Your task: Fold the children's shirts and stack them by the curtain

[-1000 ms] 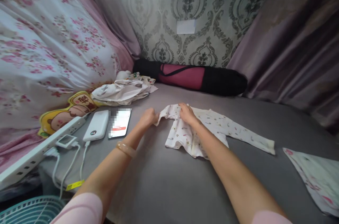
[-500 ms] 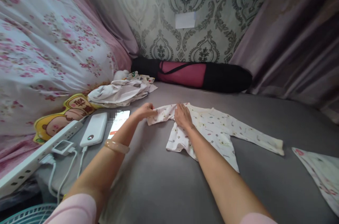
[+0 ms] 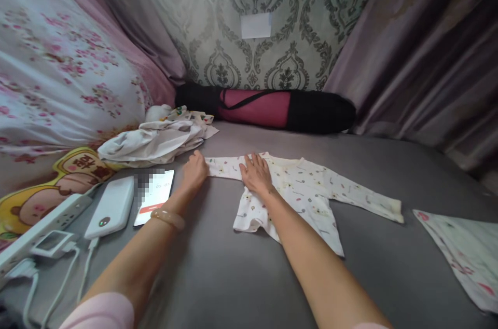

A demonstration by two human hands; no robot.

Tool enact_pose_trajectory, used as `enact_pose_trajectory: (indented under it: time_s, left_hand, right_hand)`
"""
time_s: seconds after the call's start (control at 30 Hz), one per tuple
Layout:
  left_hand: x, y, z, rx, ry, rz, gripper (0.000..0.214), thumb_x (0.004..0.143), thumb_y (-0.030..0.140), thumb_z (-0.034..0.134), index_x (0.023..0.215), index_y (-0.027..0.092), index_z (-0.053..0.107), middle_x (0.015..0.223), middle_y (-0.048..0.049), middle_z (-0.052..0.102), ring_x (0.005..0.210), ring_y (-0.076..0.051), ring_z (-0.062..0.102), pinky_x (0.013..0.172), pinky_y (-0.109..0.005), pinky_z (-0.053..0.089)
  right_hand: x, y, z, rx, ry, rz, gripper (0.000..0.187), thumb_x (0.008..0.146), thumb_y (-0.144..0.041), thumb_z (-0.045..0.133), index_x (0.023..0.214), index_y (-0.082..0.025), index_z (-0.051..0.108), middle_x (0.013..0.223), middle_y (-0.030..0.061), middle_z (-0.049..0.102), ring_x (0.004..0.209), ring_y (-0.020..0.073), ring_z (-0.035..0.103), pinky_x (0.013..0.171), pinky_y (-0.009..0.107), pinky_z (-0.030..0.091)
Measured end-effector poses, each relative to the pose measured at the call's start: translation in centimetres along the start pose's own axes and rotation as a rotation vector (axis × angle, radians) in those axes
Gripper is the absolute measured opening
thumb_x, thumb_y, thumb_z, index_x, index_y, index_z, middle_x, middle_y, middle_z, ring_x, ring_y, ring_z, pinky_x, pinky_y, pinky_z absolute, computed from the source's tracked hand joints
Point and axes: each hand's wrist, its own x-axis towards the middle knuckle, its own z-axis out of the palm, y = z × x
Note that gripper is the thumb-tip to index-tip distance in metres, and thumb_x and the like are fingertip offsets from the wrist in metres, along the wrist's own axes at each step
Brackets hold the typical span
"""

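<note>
A small white long-sleeved shirt point(image 3: 307, 189) with a scattered print lies spread on the grey sheet point(image 3: 233, 277). My left hand point(image 3: 196, 168) is closed on the cuff end of its left-side sleeve, which is stretched out straight; the cuff is hidden in the fingers. Flat on the shirt's shoulder, where that sleeve begins, rests my right hand point(image 3: 257, 173), fingers extended. The other sleeve reaches out to the right, and the lower left hem is slightly rumpled.
Left of my left arm lie a phone point(image 3: 157, 196), a white power bank point(image 3: 111, 207) with a cable, and a power strip point(image 3: 50, 228). Crumpled clothes point(image 3: 155, 139) sit behind them. A long black and red bag point(image 3: 257, 108) lies along the wall. Folded printed cloth point(image 3: 462, 251) is at right.
My left hand has moved left, drawing the sleeve from bunched to straight. My right hand stays on the shoulder, its fingers now more spread. The camera view has shifted a little.
</note>
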Motion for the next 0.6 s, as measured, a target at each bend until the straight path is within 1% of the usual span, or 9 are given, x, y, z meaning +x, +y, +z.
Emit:
enact_pose_trajectory:
  time_s: [0.07, 0.13, 0.2, 0.3, 0.37, 0.43, 0.5, 0.53, 0.6]
  left_hand:
    - [-0.5, 0.4, 0.3, 0.131, 0.047, 0.058, 0.036, 0.086, 0.009, 0.030, 0.117, 0.003, 0.048, 0.107, -0.0274, 0.061, 0.098, -0.034, 0.064, 0.078, -0.039, 0.047]
    - [-0.6, 0.6, 0.4, 0.179, 0.067, 0.089, 0.037, 0.088, 0.008, 0.025, 0.116, 0.003, 0.049, 0.104, -0.0266, 0.062, 0.095, -0.033, 0.065, 0.076, -0.038, 0.048]
    - [-0.5, 0.5, 0.6, 0.191, 0.100, 0.094, 0.037, 0.090, 0.010, 0.023, 0.115, 0.004, 0.049, 0.102, -0.0256, 0.062, 0.092, -0.034, 0.065, 0.073, -0.039, 0.048]
    - [-0.7, 0.1, 1.0, 0.177, 0.160, 0.049, 0.036, 0.093, 0.024, 0.028, 0.112, 0.003, 0.051, 0.101, -0.0248, 0.062, 0.091, -0.035, 0.064, 0.072, -0.039, 0.048]
    - [-1.0, -0.1, 1.2, 0.153, 0.215, 0.033, 0.042, 0.094, 0.034, 0.029, 0.111, 0.003, 0.051, 0.102, -0.0254, 0.062, 0.092, -0.036, 0.064, 0.072, -0.040, 0.048]
    - [-1.4, -0.2, 1.3, 0.117, 0.255, 0.030, 0.047, 0.094, 0.039, 0.029, 0.112, 0.001, 0.050, 0.104, -0.0273, 0.061, 0.093, -0.037, 0.063, 0.072, -0.041, 0.048]
    - [-1.7, -0.1, 1.2, 0.074, 0.255, 0.038, 0.051, 0.094, 0.042, 0.029, 0.115, -0.001, 0.048, 0.107, -0.0295, 0.059, 0.096, -0.038, 0.062, 0.074, -0.041, 0.048]
    - [-1.9, -0.1, 1.0, 0.054, 0.246, 0.041, 0.053, 0.094, 0.043, 0.030, 0.116, -0.002, 0.048, 0.109, -0.0304, 0.058, 0.098, -0.038, 0.061, 0.076, -0.042, 0.048]
    - [-2.4, -0.1, 0.5, 0.020, 0.223, 0.034, 0.055, 0.093, 0.044, 0.033, 0.118, -0.004, 0.046, 0.114, -0.0315, 0.055, 0.103, -0.039, 0.059, 0.080, -0.042, 0.047]
  right_hand:
    - [0.0, 0.0, -0.1, -0.008, -0.014, -0.003, 0.055, 0.097, -0.044, 0.029, 0.145, -0.017, 0.039, 0.154, 0.0133, 0.029, 0.141, 0.0286, 0.021, 0.113, 0.044, 0.009]
    - [0.0, 0.0, -0.1, -0.013, -0.017, -0.002, 0.054, 0.097, -0.043, 0.031, 0.144, -0.019, 0.041, 0.154, 0.0130, 0.029, 0.141, 0.0295, 0.021, 0.113, 0.044, 0.010]
    - [-0.1, 0.0, 0.0, -0.017, -0.012, 0.001, 0.053, 0.097, -0.042, 0.032, 0.144, -0.019, 0.041, 0.154, 0.0131, 0.029, 0.141, 0.0299, 0.021, 0.113, 0.045, 0.011]
    - [-0.2, 0.0, 0.2, -0.006, 0.003, 0.000, 0.053, 0.097, -0.043, 0.031, 0.143, -0.020, 0.041, 0.154, 0.0114, 0.028, 0.141, 0.0289, 0.021, 0.113, 0.045, 0.011]
    - [0.0, -0.1, -0.1, 0.026, -0.008, -0.002, 0.054, 0.097, -0.046, 0.032, 0.143, -0.019, 0.040, 0.154, 0.0101, 0.028, 0.142, 0.0281, 0.019, 0.114, 0.045, 0.010]
    - [0.2, 0.0, -1.0, 0.113, -0.065, 0.001, 0.058, 0.096, -0.049, 0.033, 0.145, -0.019, 0.037, 0.154, 0.0090, 0.029, 0.142, 0.0264, 0.020, 0.115, 0.045, 0.011]
    - [0.1, 0.6, -2.5, 0.255, -0.111, 0.018, 0.057, 0.097, -0.048, 0.033, 0.144, -0.016, 0.037, 0.153, 0.0086, 0.032, 0.142, 0.0220, 0.024, 0.115, 0.039, 0.017]
    - [-0.2, 1.1, -3.5, 0.330, -0.094, 0.031, 0.054, 0.098, -0.044, 0.033, 0.142, -0.015, 0.040, 0.152, 0.0088, 0.035, 0.140, 0.0190, 0.028, 0.114, 0.034, 0.021]
    - [-1.7, 2.4, -5.6, 0.454, 0.006, 0.064, 0.044, 0.097, -0.033, 0.039, 0.134, -0.013, 0.049, 0.144, 0.0093, 0.047, 0.133, 0.0152, 0.040, 0.109, 0.027, 0.030]
